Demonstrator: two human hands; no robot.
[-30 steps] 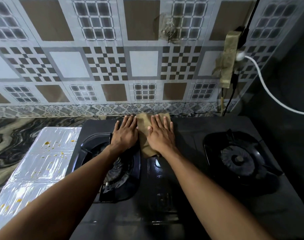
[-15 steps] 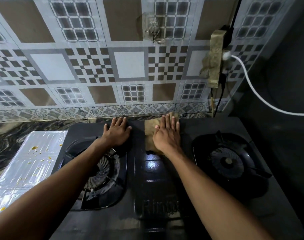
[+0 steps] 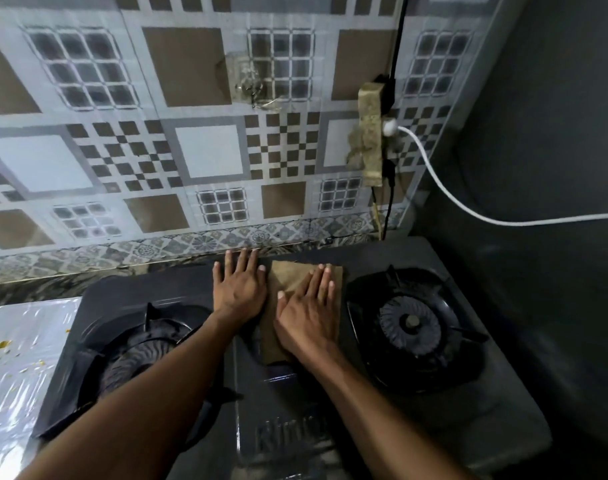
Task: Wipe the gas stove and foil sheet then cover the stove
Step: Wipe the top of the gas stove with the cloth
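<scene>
A black two-burner gas stove (image 3: 503, 420) fills the middle of the view. A folded brown cloth (image 3: 288, 278) lies flat on its centre strip between the left burner (image 3: 133, 362) and the right burner (image 3: 408, 323). My right hand (image 3: 307, 317) presses flat on the cloth, fingers spread and pointing to the wall. My left hand (image 3: 238, 289) rests flat on the bare stove top, touching the cloth's left edge. A shiny foil sheet (image 3: 22, 362) with yellow food specks lies on the counter left of the stove.
A patterned tiled wall (image 3: 209, 150) rises right behind the stove. A power strip (image 3: 370, 133) hangs on it with a white cable (image 3: 469, 209) running right and a black cable dropping to the stove's back edge. A dark wall stands at the right.
My right hand and the cloth have slid right and toward me along the centre strip. My left hand moved right to the cloth's edge. The view has shifted right.
</scene>
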